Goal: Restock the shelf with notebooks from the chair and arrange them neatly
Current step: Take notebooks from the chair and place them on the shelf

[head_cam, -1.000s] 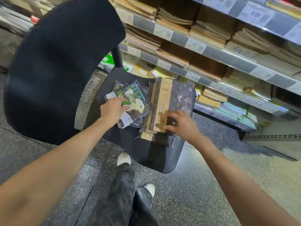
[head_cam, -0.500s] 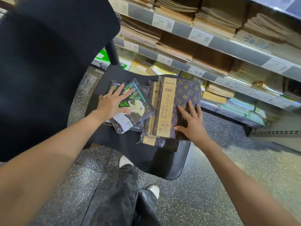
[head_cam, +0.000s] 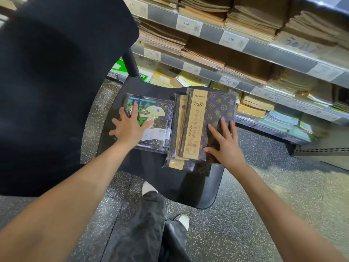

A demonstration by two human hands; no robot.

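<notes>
Two piles lie on the black chair seat [head_cam: 151, 167]. On the left is a pile of clear-wrapped notebooks with a green cartoon cover [head_cam: 156, 118]. On the right is a pile of dark purple patterned notebooks with a tan "25K" band [head_cam: 205, 120]. My left hand [head_cam: 130, 127] rests flat on the cartoon pile with fingers spread. My right hand [head_cam: 224, 142] lies flat on the purple pile, fingers straight. Neither hand grips anything. The shelf [head_cam: 264, 52] runs across the upper right.
The chair's black backrest [head_cam: 56, 82] fills the left. Shelf tiers hold stacks of brown paper notebooks [head_cam: 253, 19], with yellow and green ones [head_cam: 279, 120] on the lowest tier. Price tags line the shelf edges. My legs and white shoes [head_cam: 149, 188] stand on the speckled floor.
My left hand uncurled from gripping the cartoon notebook and now lies flat on it; that notebook has been squared onto its pile. My right hand opened and spread on the purple pile.
</notes>
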